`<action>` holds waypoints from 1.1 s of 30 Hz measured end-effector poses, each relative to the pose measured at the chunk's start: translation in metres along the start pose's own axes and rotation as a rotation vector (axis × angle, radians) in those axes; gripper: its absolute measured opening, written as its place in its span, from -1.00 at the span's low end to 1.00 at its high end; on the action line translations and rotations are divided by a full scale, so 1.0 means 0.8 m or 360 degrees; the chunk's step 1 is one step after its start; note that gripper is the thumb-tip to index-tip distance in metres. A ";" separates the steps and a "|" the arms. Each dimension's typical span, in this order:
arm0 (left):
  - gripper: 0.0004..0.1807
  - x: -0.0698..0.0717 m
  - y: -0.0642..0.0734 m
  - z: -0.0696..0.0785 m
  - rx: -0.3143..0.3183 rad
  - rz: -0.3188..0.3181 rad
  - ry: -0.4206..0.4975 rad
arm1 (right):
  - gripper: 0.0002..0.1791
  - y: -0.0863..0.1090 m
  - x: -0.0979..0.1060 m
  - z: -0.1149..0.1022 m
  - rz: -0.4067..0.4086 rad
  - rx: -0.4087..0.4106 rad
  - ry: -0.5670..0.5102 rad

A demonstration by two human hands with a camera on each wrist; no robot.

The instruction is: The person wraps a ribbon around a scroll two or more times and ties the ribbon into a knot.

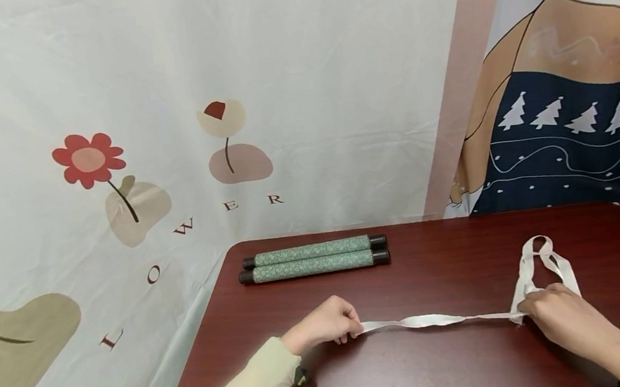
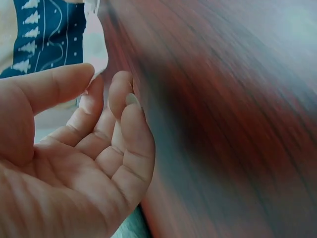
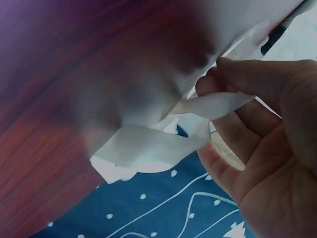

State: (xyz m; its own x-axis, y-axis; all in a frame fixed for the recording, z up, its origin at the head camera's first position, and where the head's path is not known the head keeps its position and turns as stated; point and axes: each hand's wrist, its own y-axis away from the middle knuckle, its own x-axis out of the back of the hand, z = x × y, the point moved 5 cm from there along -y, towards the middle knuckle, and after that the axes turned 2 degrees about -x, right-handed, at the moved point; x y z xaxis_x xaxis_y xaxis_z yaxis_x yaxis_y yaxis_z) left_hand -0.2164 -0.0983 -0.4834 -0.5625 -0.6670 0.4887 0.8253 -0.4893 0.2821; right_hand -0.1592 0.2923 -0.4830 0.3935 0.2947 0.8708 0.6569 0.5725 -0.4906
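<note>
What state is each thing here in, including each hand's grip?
White ribbon: stretched nearly straight and twisted between the grips, looped beyond the right one
Left grip: pinching the ribbon
Right grip: holding the ribbon
Far green roll: rolled up
Near green roll: rolled up, alongside
Flower cloth: hanging

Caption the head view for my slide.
Left hand and right hand hold a white ribbon between them; two green rolls lie beyond on the table.
</note>
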 end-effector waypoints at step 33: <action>-0.90 0.077 0.038 -0.065 0.0163 0.0061 0.0127 | -0.92 0.060 0.025 0.088 -0.0553 -0.0875 -0.0119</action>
State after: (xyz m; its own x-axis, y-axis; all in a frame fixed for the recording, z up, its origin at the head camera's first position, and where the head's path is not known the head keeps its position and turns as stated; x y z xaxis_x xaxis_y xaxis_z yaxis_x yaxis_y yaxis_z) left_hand -0.2287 -0.1833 -0.4876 -0.5292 -0.7287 0.4346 0.8448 -0.4052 0.3494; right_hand -0.1647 0.3793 -0.4866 0.0660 0.2268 0.9717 0.9786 0.1755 -0.1074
